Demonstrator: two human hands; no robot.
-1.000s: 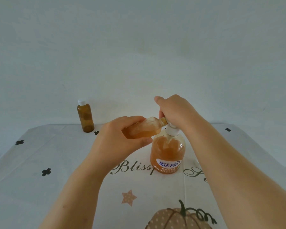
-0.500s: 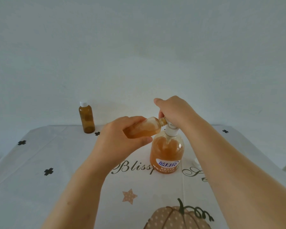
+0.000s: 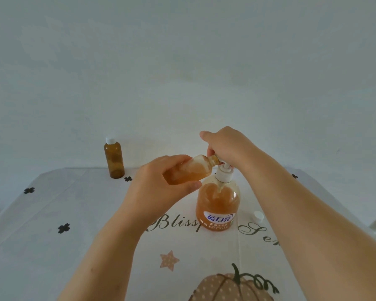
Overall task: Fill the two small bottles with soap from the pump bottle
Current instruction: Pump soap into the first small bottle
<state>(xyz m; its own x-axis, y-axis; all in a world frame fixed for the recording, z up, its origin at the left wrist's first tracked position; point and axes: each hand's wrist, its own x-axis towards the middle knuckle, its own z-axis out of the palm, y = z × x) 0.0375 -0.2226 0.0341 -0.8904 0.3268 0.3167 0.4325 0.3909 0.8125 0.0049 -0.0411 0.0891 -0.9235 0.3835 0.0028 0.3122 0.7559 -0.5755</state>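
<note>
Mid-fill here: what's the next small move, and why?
Probably push down on the pump bottle with the right hand: the small bottle held by the left hand is tilted, mouth at the spout, and looks only part full.

One head-worn wide-angle view looks forward and down, close over the table (image 3: 52,213), facing the wall (image 3: 182,61).

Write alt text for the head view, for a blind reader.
The left hand holds a tilted small bottle with its mouth at the head of the pump bottle, which the right hand grips. A capped small bottle stands back left; a loose white cap lies right of the pump bottle.
</note>
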